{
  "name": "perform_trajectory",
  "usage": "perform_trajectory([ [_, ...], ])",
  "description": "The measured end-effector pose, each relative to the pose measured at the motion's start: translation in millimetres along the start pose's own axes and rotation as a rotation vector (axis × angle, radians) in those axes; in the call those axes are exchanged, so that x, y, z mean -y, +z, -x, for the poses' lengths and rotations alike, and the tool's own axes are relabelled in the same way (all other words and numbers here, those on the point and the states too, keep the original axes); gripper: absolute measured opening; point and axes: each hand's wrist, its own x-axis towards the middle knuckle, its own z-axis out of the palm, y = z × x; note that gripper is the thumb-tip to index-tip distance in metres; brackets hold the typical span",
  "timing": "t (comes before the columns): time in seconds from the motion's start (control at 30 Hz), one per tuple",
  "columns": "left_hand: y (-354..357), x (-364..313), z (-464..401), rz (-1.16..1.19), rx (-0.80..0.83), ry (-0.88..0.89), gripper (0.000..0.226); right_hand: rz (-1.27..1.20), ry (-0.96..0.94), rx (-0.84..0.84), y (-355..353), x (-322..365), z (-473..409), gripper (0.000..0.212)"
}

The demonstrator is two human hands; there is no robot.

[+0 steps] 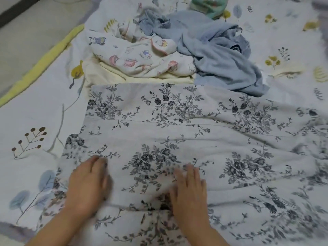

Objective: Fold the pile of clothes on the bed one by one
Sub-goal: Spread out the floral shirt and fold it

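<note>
A white garment with a dark grey flower print (177,125) lies spread across the bed in front of me, reaching off to the right. My left hand (88,185) rests flat on its near left part, fingers together. My right hand (189,189) presses flat on the cloth near the middle, fingers straight. Both hands are motion-blurred. Behind the garment sits the pile: a cartoon-print white piece (138,59), a cream piece (113,75) under it, and a crumpled light blue piece (213,50).
A mint green cloth (207,6) lies at the far edge. The bed sheet (35,121) is white with leaf and twig prints. A yellow strip (44,63) runs along the bed's left side, with grey floor (26,23) beyond.
</note>
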Motion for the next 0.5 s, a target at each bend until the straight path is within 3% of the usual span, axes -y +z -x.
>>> perform_trajectory([
  [0.07,10,-38,-1,0.006,0.071,0.162,0.044,0.050,0.172,-0.009,-2,-33,-6,0.061],
  [0.13,19,-63,-1,-0.048,0.216,0.261,0.049,0.069,0.215,0.094,-2,-53,-7,0.063],
  [0.2,25,-78,-2,-0.104,0.370,0.234,0.070,0.086,0.169,0.227,2,-65,-1,0.064],
  [0.3,39,-84,-8,-0.170,0.469,0.153,0.057,0.072,0.070,0.297,-2,-77,6,0.061],
  [0.4,33,-94,-17,-0.115,0.419,0.144,0.053,-0.064,0.015,0.195,-20,-88,17,0.055],
  [0.5,18,-122,-24,-0.049,0.352,0.249,0.041,-0.114,0.005,0.060,-41,-109,29,0.048],
])
